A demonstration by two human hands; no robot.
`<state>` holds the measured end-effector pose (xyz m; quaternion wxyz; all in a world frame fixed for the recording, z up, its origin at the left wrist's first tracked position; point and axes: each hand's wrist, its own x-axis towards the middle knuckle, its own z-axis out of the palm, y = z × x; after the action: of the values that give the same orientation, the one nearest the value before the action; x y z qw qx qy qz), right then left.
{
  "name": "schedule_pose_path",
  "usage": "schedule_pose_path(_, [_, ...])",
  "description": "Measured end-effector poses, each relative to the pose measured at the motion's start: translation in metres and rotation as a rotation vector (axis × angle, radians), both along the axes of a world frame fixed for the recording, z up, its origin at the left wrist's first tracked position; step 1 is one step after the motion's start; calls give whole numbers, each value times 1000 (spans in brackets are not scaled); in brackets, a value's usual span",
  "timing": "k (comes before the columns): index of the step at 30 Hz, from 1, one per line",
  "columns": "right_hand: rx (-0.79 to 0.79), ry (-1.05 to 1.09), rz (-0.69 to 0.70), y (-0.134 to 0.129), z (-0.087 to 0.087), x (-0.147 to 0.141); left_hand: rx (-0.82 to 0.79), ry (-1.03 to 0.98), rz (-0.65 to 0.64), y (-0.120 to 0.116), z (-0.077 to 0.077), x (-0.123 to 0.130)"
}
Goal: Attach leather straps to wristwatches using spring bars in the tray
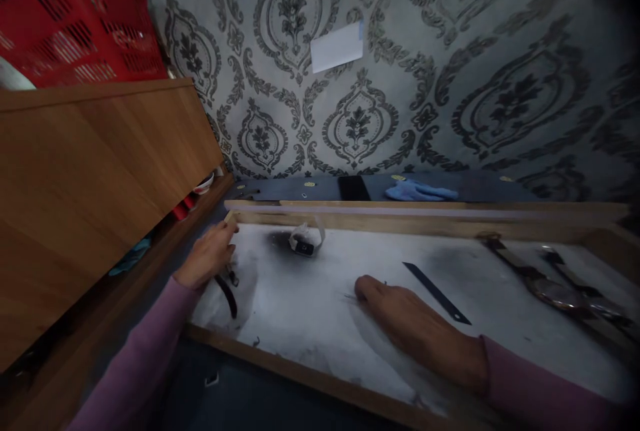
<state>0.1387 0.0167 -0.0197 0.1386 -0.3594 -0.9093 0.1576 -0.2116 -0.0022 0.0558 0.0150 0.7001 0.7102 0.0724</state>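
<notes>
A shallow wooden tray [320, 377] with a white floor lies before me. At its left end, my left hand [213, 254] has its fingers hooked over the side wall, close to a dark watch strap [227, 296]. My right hand [405, 314] rests low over the white floor. Its fingers are pinched together, and a thin, pale tip pokes out, too fine to name. Farther back, a smartwatch [304, 246] with a light band stands on its side. Right of my right hand lies a dark snap-off knife blade [437, 292]. Several wristwatches [550, 291] lie at the tray's right end.
Behind the tray, a dark phone [353, 188] and a blue cloth or glove [420, 189] lie along the patterned wall. A wooden cabinet [100, 171] flanks the left side, with a red plastic basket [80, 24] on top. White paper [337, 48] is on the wall.
</notes>
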Motion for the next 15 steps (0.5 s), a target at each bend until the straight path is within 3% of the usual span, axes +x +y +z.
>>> schedule_pose_path(4, [-69,28,25,3,4,-1,-102,169,108,-20,-5,-5])
schedule_pose_path(10, [-44,28,27,6,6,-4,-157,259,179,-20,-21,5])
schedule_pose_path(15, [-1,-10,47,10,7,-3,-101,155,127,-12,-1,-3])
